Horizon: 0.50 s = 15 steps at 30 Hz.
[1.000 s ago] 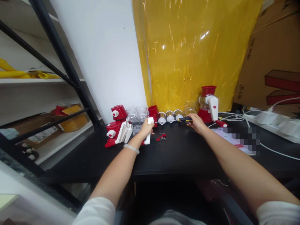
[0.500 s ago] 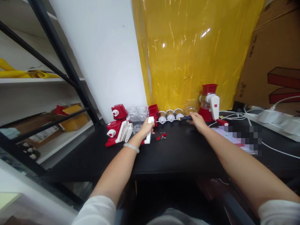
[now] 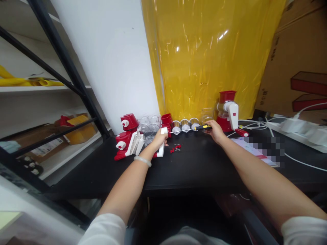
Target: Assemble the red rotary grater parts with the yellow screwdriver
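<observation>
My left hand (image 3: 158, 139) is closed around a white handle part (image 3: 162, 143) standing on the black table (image 3: 199, 170), beside red and white grater parts (image 3: 126, 139). My right hand (image 3: 215, 131) grips a screwdriver (image 3: 201, 128) with a black and yellow handle, its thin shaft pointing left toward the white part. Small red pieces and screws (image 3: 175, 148) lie on the table between my hands. Behind them stand three metal drum blades (image 3: 185, 125) in a row.
An assembled red and white grater (image 3: 227, 112) stands at the back right against a yellow plastic sheet (image 3: 204, 58). Clear plastic cups (image 3: 149, 124), a white power strip (image 3: 304, 132) with cables, a paper sheet (image 3: 252, 151), cardboard boxes (image 3: 298, 64) and a black metal shelf (image 3: 51, 95) surround the table.
My right hand has lifted the screwdriver slightly; both hands stay in nearly the same places. The view has shifted a little.
</observation>
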Each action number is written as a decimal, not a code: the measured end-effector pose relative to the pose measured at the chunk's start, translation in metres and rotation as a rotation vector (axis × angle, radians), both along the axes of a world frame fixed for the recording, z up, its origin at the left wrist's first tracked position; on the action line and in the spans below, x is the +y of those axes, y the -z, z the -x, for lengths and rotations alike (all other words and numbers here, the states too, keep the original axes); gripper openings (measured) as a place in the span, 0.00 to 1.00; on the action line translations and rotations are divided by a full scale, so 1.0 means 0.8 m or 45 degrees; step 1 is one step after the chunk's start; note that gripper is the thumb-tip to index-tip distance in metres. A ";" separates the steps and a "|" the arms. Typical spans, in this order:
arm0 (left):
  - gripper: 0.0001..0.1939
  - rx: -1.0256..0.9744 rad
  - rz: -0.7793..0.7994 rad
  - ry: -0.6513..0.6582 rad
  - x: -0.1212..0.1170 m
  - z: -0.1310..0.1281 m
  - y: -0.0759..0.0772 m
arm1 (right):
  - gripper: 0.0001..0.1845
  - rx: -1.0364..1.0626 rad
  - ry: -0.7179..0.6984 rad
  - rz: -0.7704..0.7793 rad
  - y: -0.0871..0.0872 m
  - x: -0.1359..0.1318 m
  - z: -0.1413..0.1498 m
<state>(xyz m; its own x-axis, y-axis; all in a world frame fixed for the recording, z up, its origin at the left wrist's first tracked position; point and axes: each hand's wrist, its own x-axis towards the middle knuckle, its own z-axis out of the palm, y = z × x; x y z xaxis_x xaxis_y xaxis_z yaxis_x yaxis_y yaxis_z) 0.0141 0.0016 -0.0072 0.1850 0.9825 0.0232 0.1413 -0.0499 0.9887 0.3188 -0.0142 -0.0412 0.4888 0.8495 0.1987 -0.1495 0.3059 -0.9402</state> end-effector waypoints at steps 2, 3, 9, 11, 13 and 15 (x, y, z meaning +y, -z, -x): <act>0.25 0.003 0.001 -0.007 0.002 0.000 0.001 | 0.15 -0.093 0.051 0.063 0.003 0.002 -0.002; 0.25 0.006 0.003 -0.008 0.004 0.000 0.001 | 0.18 -0.156 0.071 0.089 0.005 0.002 -0.003; 0.24 0.003 -0.013 -0.021 0.010 0.002 0.002 | 0.20 -0.227 0.005 0.074 0.008 -0.001 0.002; 0.23 0.006 -0.010 -0.022 0.010 0.003 0.001 | 0.16 -0.153 -0.023 0.066 0.005 -0.004 0.006; 0.21 0.000 -0.011 -0.002 0.008 0.004 0.001 | 0.11 -0.070 -0.046 0.079 0.002 -0.006 0.010; 0.20 -0.011 -0.023 0.028 0.006 0.005 0.000 | 0.08 0.024 -0.081 0.095 -0.001 -0.008 0.012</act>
<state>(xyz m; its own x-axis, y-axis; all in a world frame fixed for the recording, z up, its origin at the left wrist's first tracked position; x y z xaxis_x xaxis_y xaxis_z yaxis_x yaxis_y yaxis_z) 0.0104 0.0062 -0.0074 0.2062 0.9776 0.0428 0.1314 -0.0710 0.9888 0.3094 -0.0207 -0.0401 0.4362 0.8911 0.1250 -0.1847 0.2247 -0.9568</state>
